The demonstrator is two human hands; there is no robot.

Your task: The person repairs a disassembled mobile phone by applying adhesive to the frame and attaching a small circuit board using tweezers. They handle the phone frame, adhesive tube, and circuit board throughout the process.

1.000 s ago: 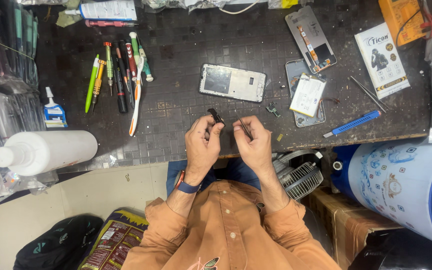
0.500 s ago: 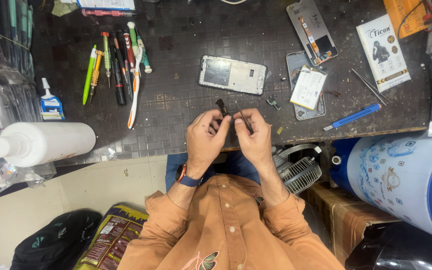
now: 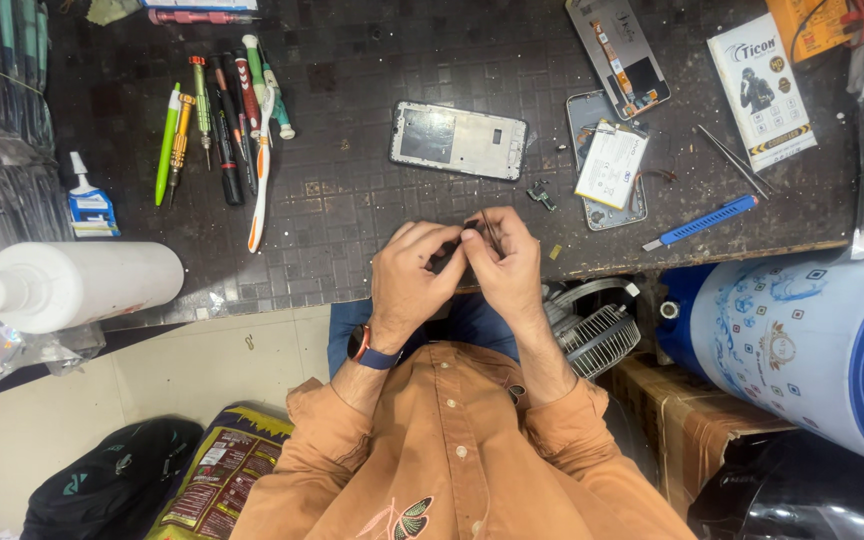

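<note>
Left hand (image 3: 414, 283): pinching a small dark part (image 3: 449, 257) with curled fingers, pressing against the other hand.
Right hand (image 3: 505, 262): gripping thin tweezers (image 3: 489, 228), their tips meeting the part (too small to identify).
Part's place: hanging between both hands, just above the near edge of the workbench (image 3: 352, 200).
Surface: a dark gridded mat is covering the bench; a phone frame (image 3: 459, 140) is lying beyond the hands, screwdrivers (image 3: 217, 130) left, a blue knife (image 3: 702, 222) right.
Room: a white bottle (image 3: 72, 285) is lying at left, a small fan (image 3: 592, 330) and a blue-patterned drum (image 3: 812, 340) are sitting below the bench.
</note>
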